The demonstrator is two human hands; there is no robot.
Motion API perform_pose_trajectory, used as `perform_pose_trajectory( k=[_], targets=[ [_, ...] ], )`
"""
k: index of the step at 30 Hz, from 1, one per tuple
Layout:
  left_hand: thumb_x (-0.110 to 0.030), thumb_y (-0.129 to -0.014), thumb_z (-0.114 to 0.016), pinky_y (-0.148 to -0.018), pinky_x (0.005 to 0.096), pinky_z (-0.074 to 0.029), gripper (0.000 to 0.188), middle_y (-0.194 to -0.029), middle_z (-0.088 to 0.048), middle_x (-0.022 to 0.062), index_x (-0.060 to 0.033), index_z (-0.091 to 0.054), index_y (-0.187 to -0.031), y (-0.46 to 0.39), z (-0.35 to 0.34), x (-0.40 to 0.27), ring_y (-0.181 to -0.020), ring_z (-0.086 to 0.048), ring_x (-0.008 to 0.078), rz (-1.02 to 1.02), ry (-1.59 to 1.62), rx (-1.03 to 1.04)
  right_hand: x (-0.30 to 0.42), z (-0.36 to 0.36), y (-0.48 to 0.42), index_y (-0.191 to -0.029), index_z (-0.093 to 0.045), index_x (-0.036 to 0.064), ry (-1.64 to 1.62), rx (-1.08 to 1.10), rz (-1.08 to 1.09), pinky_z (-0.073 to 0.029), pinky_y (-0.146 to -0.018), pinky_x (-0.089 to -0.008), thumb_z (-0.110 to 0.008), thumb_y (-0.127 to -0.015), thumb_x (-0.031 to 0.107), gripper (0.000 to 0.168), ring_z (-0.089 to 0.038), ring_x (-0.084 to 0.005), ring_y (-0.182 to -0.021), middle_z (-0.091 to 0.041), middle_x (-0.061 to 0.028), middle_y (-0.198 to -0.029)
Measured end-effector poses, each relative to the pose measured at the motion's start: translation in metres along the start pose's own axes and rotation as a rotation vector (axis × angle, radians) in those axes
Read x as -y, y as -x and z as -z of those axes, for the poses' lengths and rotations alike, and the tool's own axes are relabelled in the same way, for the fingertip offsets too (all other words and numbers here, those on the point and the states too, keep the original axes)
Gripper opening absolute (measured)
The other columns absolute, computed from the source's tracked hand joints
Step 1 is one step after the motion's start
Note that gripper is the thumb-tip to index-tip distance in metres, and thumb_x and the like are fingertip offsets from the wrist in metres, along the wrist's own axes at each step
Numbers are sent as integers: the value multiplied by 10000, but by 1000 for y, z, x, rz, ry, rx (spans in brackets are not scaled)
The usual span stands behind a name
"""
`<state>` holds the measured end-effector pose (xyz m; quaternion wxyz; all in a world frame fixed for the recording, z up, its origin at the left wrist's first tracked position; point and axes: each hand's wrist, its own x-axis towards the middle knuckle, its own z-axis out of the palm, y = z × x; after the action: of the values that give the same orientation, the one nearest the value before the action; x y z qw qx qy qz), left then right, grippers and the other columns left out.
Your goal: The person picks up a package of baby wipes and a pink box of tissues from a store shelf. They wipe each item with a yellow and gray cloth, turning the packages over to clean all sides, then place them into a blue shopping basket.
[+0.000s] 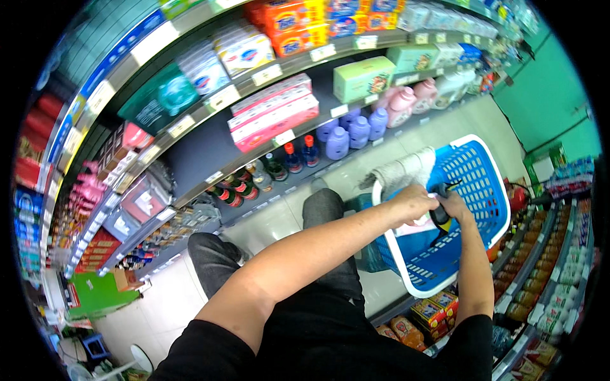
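Note:
Both hands meet over a blue plastic shopping basket (421, 281) with a white rim. My right hand (456, 205) grips a black and yellow handheld tool (441, 220); its exact kind is hard to make out. Against that tool, my left hand (411, 205) has its fingers curled, with a bit of white at the fingertips; what it pinches is mostly hidden. Beneath the left hand lies a pinkish-white item (411, 229), partly covered. A light grey cloth (405, 166) hangs over the basket's far left rim.
Ahead, a store shelf holds purple bottles (338, 143), pink bottles (401, 107), pink-and-white boxes (274, 116) and dark glass bottles (275, 167). Another shelf with packed jars (529, 266) stands at the right. A teal container (371, 255) sits under the basket. Tiled floor (167, 290) shows left of my knees.

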<state>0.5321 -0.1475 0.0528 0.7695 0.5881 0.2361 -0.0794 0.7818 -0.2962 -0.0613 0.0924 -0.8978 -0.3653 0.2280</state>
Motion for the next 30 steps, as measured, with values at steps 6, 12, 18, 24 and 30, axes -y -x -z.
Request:
perform_pose_trajectory(
  k=[6, 12, 18, 24, 30],
  targets=[
    [-339, -947, -627, -732, 378, -578, 436, -1062, -639, 186, 36, -602, -1168, 49, 18, -12, -895, -681, 278, -64, 161, 70, 1, 29, 6, -1111, -687, -73, -241, -176, -22, -525, -794, -412, -655, -900, 165, 320, -709, -356, -899, -723, -250, -976],
    [-355, -951, -623, -736, 353, -573, 436, -1050, -642, 150, 10, -609, -1189, 88, 43, -8, -881, -675, 233, -94, 184, 55, 35, 52, 41, -1172, -657, -87, -261, -327, -91, -510, -843, -383, -631, -907, 131, 344, -694, -329, -960, -714, -244, -1031],
    [-386, -941, -657, -744, 337, -568, 463, -1035, -644, 131, -15, -601, -1213, 117, 73, 15, -868, -671, 206, -123, 315, 3, 39, 90, 62, -1219, -635, -53, -624, -472, -24, -508, -827, -337, -617, -968, 204, 361, -662, -210, -910, -701, -144, -1072],
    [-339, -968, -648, -800, 355, -588, 419, -1096, -667, 137, -30, -577, -1243, 158, 117, 40, -932, -696, 222, -146, 456, -91, 108, 121, 121, -1219, -637, -24, -1112, -548, 69, -561, -802, -328, -647, -993, 275, 375, -690, -180, -932, -711, -124, -1066],
    [-336, -965, -659, -864, 373, -572, 394, -1104, -671, 129, -44, -601, -1224, 200, 168, 73, -968, -695, 236, -163, 559, -289, 194, 101, 174, -1235, -627, -23, -1313, -498, 335, -556, -830, -330, -648, -992, 245, 362, -681, -208, -985, -694, -120, -1125]
  ],
)
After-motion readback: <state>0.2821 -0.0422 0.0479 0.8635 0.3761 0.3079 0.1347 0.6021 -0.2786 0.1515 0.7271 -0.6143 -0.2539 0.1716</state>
